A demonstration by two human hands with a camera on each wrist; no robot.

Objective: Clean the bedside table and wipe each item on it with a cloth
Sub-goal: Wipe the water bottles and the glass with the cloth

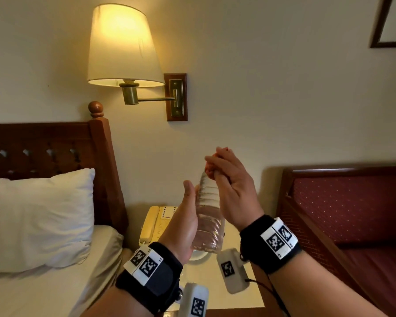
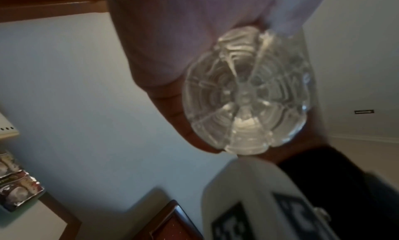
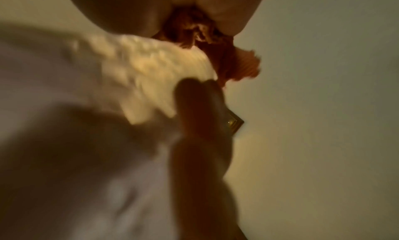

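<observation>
Holding a clear plastic bottle [image 1: 208, 216] aloft above the tabletop [image 1: 217, 284], neck tilted up toward the wall. Left hand [image 1: 185, 221] gripping the lower body of the bottle, thumb lying along its near side, remaining fingers wrapping behind; in the left wrist view, the ribbed bottle base [image 2: 248, 93] sitting against the left palm [image 2: 172, 47]. Right hand [image 1: 232, 191] closing over the bottle's top with an orange-red cloth [image 1: 209, 168] bunched between fingers and neck; cap hidden under the cloth. In the right wrist view, heavily blurred, cloth [image 3: 200, 37] showing crumpled beneath the right hand's fingers [image 3: 134, 10], with the bottle's shoulder [image 3: 155, 76] just below it. Left grip: clasping the bottle. Right grip: clasping the cloth against the bottle top. Standing at the tabletop's back-left corner, against the wall, a cream telephone [image 1: 157, 223]. Showing just under the bottle base, near the tabletop's middle, the edge of a white dish [image 1: 199, 256], mostly covered by the left hand. Glowing on the wall above, a lit shaded lamp [image 1: 124, 44] on a brass swing arm. Lying left of the tabletop, a bed with a white pillow [image 1: 41, 216] against a dark wooden headboard [image 1: 44, 147]; standing right of it, a red upholstered seat [image 1: 357, 209].
</observation>
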